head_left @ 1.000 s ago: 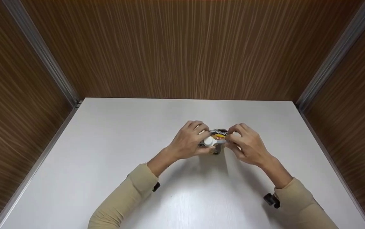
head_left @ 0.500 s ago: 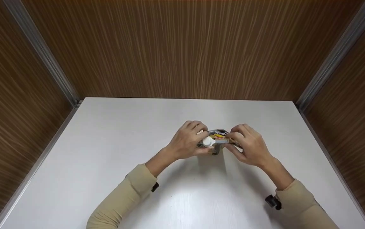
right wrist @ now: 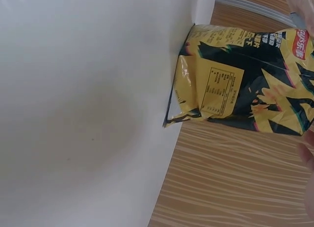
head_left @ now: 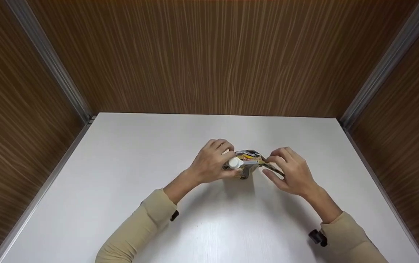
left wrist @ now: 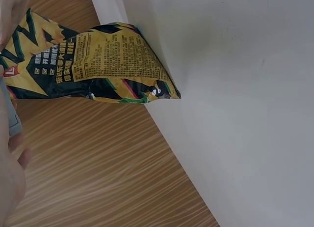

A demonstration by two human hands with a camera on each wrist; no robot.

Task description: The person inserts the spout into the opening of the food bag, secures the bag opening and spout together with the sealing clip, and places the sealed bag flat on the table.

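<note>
Both hands hold a snack bag upright on the counter.

The left hand (head_left: 211, 164) pinches the bag (head_left: 247, 162) top beside a white clip (head_left: 235, 163); the right hand (head_left: 290, 171) grips the other top corner. The bag stands mid-counter (head_left: 121, 175). Judged from this, keeping the top edge taut and level would let the clip sit squarely.

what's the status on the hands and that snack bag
Left hand grips the snack bag at its white clip. Right hand pinches the bag's top edge. Nothing in the way.
</note>
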